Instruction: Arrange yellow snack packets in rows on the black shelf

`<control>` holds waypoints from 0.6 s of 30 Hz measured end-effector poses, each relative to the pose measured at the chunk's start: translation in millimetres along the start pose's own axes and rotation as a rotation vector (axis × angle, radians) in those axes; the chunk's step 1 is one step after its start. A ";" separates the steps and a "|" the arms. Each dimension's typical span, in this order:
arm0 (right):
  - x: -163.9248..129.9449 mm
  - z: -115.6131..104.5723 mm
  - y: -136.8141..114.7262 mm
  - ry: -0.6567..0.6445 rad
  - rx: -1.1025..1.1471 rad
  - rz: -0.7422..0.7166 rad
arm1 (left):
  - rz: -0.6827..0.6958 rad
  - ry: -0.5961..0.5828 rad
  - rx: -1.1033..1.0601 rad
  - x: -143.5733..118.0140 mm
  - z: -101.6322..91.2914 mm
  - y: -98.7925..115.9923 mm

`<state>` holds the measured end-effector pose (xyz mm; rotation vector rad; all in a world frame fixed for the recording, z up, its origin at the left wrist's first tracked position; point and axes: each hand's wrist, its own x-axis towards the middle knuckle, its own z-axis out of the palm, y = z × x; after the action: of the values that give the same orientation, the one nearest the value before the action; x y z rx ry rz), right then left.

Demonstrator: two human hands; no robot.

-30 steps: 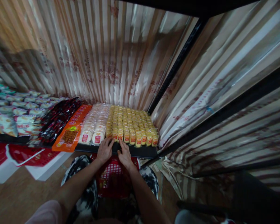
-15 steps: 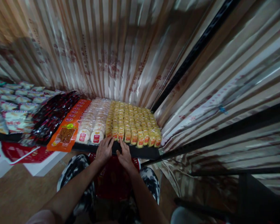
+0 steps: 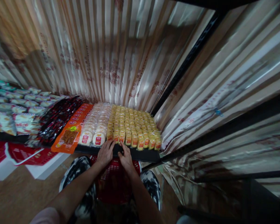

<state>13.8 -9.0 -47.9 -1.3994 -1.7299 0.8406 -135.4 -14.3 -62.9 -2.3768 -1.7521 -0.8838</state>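
Both my hands rest at the front edge of a low black shelf (image 3: 142,154). My left hand (image 3: 105,153) touches the front of the yellow snack packs (image 3: 133,124), near where they meet the round white packs (image 3: 95,124). My right hand (image 3: 125,157) sits just right of it, fingertips against the front row of yellow packs. Neither hand is closed around a pack. The yellow packs stand in several tight rows filling the shelf's right part.
Left of the white packs lie orange packs (image 3: 72,127), dark red packs (image 3: 57,119) and pale green and white packs (image 3: 11,112). A red basket (image 3: 116,183) sits between my knees on the wooden floor. Striped foil curtains hang behind and to the right.
The view shifted slightly. Both hands stay at the shelf's front edge against the yellow packs, with only small finger movement.
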 end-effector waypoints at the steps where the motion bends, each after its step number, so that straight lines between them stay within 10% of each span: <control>1: 0.1 -0.1 0.7 0.008 0.005 -0.010 | 0.010 0.000 -0.006 0.3 0.0 -1.0; 9: -29.7 5.1 -5.2 0.111 0.034 -0.065 | 0.018 -0.082 -0.101 -37.4 -11.1 13.5; 18: -107.8 49.8 48.7 -0.322 -0.191 0.334 | -0.277 -0.931 -0.295 -125.3 17.7 42.9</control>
<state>8.5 -107.5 -130.1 -1.7936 -1.8816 1.1579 -113.7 -130.4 -125.3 -3.0784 -2.4087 0.0381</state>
